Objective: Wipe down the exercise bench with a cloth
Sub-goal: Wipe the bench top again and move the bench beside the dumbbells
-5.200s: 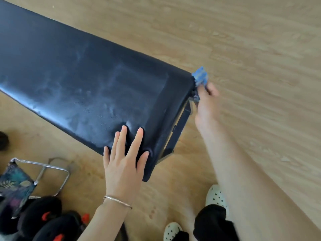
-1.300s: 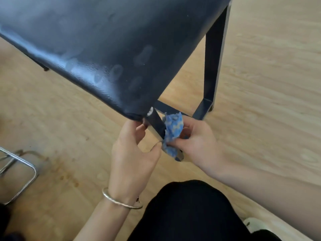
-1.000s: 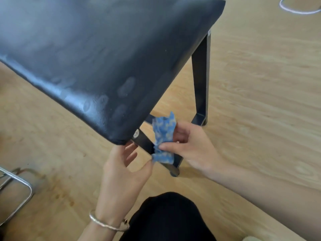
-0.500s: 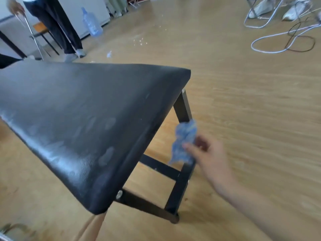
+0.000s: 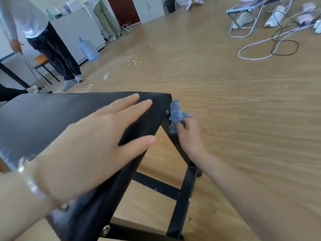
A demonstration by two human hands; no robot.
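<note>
Blue cloth (image 5: 177, 115) is bunched against the exercise bench (image 5: 52, 115) at its far right corner, where the leg (image 5: 175, 145) meets the pad. The right hand (image 5: 189, 134) grasps it, presumably to rub that joint. The left hand (image 5: 97, 141) lies flat on the pad with fingers straight, likely steadying the frame.

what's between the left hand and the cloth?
Head view: only the bare corner of the bench pad, with a silver bolt on its end, separates the left hand from the cloth.

matt black padded bench top (image 5: 52, 115) (leather-like), painted metal legs (image 5: 180, 211), crumpled blue cloth (image 5: 176, 115), wood-grain floor (image 5: 243, 119).
</note>
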